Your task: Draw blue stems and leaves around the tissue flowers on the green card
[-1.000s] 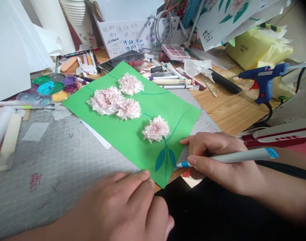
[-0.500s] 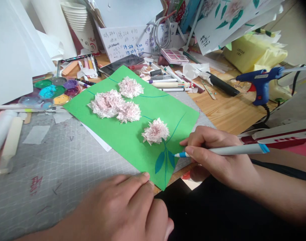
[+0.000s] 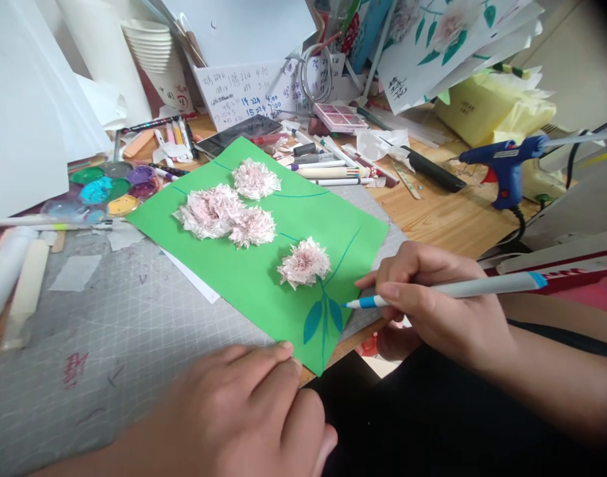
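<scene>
My right hand [image 3: 435,295] grips a white marker [image 3: 492,285] with a blue end, its tip just right of a painted leaf [image 3: 335,315]. Beneath the tip lies a green sheet of paper [image 3: 254,291]; whether the tip touches it I cannot tell. A second blue-green leaf [image 3: 312,322] and thin stem lines are on the sheet. Several ruffled pale pink paper flowers [image 3: 304,263] sit on it. With fingers curled, my left hand [image 3: 248,404] presses the sheet's near edge; its thumb is partly hidden.
A grey cutting mat [image 3: 149,358] lies under the sheet. Behind are scattered pens [image 3: 328,173], a paint palette [image 3: 105,189] and stacked paper cups [image 3: 157,66]. A blue glue gun [image 3: 507,165] stands at the right, beside a yellow tissue pack [image 3: 487,109].
The marker tip has moved slightly off the right leaf, toward the sheet's right edge. The whole view has shifted a little. My left hand keeps its place on the sheet.
</scene>
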Demonstrator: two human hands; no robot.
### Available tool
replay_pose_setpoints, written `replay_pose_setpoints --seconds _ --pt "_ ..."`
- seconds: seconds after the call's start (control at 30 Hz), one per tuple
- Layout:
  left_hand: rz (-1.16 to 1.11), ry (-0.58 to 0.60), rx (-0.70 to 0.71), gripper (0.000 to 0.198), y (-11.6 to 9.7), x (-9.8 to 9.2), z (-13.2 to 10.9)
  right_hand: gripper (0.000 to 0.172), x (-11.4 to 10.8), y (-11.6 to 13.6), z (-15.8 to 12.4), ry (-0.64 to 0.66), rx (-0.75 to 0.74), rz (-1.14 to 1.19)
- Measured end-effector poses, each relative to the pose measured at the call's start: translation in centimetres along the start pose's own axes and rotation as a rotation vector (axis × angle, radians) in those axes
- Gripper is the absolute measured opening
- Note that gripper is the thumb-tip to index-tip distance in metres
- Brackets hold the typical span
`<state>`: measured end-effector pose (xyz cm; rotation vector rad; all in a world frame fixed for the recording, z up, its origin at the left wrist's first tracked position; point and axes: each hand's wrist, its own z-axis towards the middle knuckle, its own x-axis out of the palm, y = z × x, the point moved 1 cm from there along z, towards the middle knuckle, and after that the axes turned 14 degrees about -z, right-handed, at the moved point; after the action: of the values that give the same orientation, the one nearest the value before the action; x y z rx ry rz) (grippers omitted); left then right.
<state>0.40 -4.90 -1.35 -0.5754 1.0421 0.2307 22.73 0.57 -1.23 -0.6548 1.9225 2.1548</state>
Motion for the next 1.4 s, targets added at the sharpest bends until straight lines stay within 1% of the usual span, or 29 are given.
replay_pose_setpoints --seconds 0.07,0.1,0.17,0.23,0.3,0.37,0.47,0.53,0.6,0.77,0.83,0.93,1.1,1.27,1.4 --pt "-0.021 0.025 -0.011 0.031 0.0 -0.4 0.3 0.023 -0.1 0.0 -0.1 -0.019 0.015 0.071" --pt "-0.041 0.061 -0.030 0.031 0.0 -0.6 0.4 0.023 -0.2 -0.1 -0.2 -0.037 0.017 0.105" --pt "-0.068 0.080 -0.045 0.029 -0.2 -1.2 0.5 0.024 -0.3 -0.3 -0.1 -0.122 0.011 0.157" --pt "-0.086 0.090 -0.043 0.026 -0.5 -1.8 0.4 0.021 -0.3 -0.6 -0.2 -0.226 0.003 0.194" --pt "-0.093 0.078 -0.036 0.024 -0.9 -2.1 0.3 0.015 0.1 -0.9 -0.8 -0.270 0.020 0.207" --pt "-0.092 0.092 -0.021 0.023 -1.2 -2.2 0.3 0.016 0.7 -1.1 -1.8 -0.236 0.050 0.180" --pt "-0.084 0.152 0.004 0.022 -1.4 -2.1 0.3 0.015 2.0 -0.9 -3.5 -0.162 0.069 0.180" --pt "-0.066 0.184 0.018 0.021 -1.5 -1.9 0.3 0.018 2.7 -0.7 -4.4 -0.148 0.053 0.179" --pt "-0.051 0.203 0.011 0.021 -1.5 -1.6 0.3 0.018 3.1 -0.6 -4.8 -0.163 0.014 0.121" --pt "-0.080 0.244 0.003 0.021 -1.5 -0.7 0.1 0.020 3.4 -0.8 -5.0 -0.160 -0.086 -0.169" --pt "-0.059 0.253 0.006 0.020 -1.6 -0.6 -0.1 0.020 3.4 -0.8 -5.0 -0.167 -0.112 -0.230" --pt "-0.032 0.253 0.005 0.017 -1.6 -0.8 -0.2 0.018 3.5 -0.6 -4.9 -0.180 -0.131 -0.260" --pt "-0.050 0.268 -0.010 0.018 -1.5 -0.9 0.0 0.017 3.7 -0.3 -5.0 -0.184 -0.163 -0.272" --pt "-0.068 0.236 -0.025 0.019 -1.1 -0.5 0.0 0.018 3.6 -0.2 -4.9 -0.191 -0.165 -0.307" --pt "-0.055 0.222 -0.042 0.021 -1.2 -0.9 0.0 0.017 3.5 -0.2 -5.0 -0.194 -0.159 -0.312"
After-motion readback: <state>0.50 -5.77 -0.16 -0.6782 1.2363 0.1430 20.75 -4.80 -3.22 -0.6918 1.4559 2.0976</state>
